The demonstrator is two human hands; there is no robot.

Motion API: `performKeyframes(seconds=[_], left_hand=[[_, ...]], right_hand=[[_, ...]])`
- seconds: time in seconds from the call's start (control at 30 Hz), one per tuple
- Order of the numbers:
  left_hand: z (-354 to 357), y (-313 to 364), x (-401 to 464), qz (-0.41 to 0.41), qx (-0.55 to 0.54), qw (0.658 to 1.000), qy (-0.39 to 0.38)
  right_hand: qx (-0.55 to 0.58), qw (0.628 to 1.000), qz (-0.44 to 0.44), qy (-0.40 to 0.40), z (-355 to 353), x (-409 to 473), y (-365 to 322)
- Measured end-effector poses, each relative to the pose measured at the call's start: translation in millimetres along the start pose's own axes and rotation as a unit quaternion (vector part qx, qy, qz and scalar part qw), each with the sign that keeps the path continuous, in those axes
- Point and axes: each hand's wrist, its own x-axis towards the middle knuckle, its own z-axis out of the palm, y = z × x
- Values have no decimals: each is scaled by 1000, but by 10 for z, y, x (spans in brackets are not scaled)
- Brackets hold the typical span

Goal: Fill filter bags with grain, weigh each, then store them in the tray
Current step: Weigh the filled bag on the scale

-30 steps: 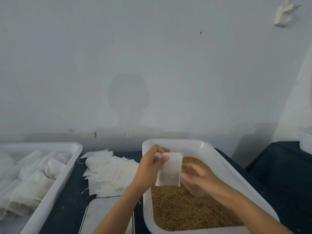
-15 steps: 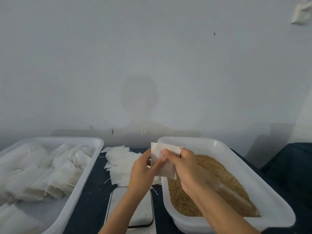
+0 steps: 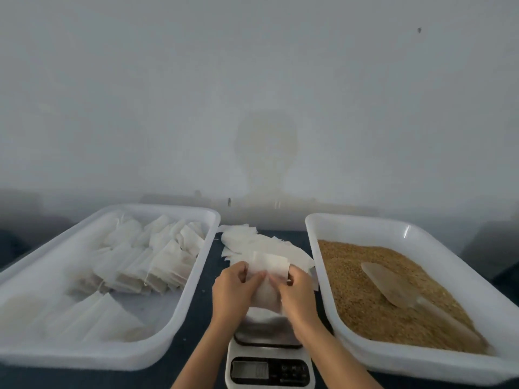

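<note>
White filter bag (image 3: 268, 272) sits pinched between my left hand (image 3: 230, 290) and right hand (image 3: 295, 290), each grip closed on its upper edge, just above the scale (image 3: 269, 366). Grain tray (image 3: 323, 228) lies right, storage tray (image 3: 84, 357) left on the counter (image 3: 193, 346).

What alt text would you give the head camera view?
Both hands, left hand and right hand, pinch a white filter bag above a scale. Left, a tray of bags; right, a tray of grain with a scoop.
</note>
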Motion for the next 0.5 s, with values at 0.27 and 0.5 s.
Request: performKeyframes(seconds=[0.27, 0.5], left_hand=[[126, -193, -26, 27, 63, 997, -41], [89, -338, 3, 5, -61, 996, -60]], right_hand=[[-87, 992, -85, -16, -90, 90, 320], [-57, 994, -93, -30, -142, 121, 560]])
